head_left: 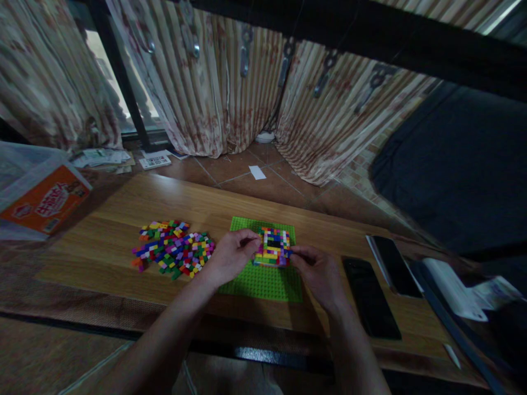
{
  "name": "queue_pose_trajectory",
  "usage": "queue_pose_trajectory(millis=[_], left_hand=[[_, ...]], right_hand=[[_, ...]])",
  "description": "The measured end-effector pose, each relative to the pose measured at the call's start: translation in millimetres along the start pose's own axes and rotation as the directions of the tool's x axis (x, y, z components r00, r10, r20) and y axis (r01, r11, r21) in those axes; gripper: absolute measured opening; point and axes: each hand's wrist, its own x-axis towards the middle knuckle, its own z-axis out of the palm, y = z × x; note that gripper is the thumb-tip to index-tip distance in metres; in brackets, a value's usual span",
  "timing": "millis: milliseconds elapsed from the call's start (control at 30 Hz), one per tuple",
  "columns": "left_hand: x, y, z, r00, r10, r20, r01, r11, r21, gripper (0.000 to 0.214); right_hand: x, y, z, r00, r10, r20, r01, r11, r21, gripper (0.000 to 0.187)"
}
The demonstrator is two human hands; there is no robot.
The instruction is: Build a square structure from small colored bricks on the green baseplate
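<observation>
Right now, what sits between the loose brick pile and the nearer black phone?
In the head view, the green baseplate carrying a colourful brick frame, with the left hand and right hand holding its sides.

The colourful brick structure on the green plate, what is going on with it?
A person's left hand and right hand grip the sides of the brick structure, a hollow square standing on a green baseplate on the wooden table. A pile of loose bricks lies to its left, two phones to its right.

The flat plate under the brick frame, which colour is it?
The plate is bright green; head view.
</observation>
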Motion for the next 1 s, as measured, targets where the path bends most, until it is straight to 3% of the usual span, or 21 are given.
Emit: queue_pose_trajectory(millis=[300, 600, 733, 833, 1000], left_hand=[[1, -5, -1.9, 1.0, 0.012, 0.015, -0.012, 1.0, 0.006, 0.016], [0, -3, -2.9, 1.0, 0.012, -0.001, -0.012, 1.0, 0.016, 0.014], [0, -5, -2.9, 1.0, 0.006, -0.006, -0.006, 1.0, 0.02, 0.013], [0, -8, -1.9, 1.0, 0.003, -0.002, -0.003, 0.999, 0.034, 0.013], [-1, -6, 0.7, 1.0, 0.003, -0.018, -0.002, 0.998, 0.055, 0.013]], right_hand=[[3, 0, 2, 1.0, -0.01, -0.013, 0.01, 0.999, -0.043, 0.018], [7, -3, 4, 0.994, 0.106, -0.033, -0.102, 0.99, 0.095, 0.024], [12, -2, 2, 0.972, 0.227, 0.054, -0.233, 0.951, 0.205, 0.029], [19, -3, 2, 0.926, 0.335, 0.173, -0.374, 0.872, 0.316, 0.034], [30, 1, 7, 0.87, 0.396, 0.295, -0.49, 0.766, 0.416, 0.031]])
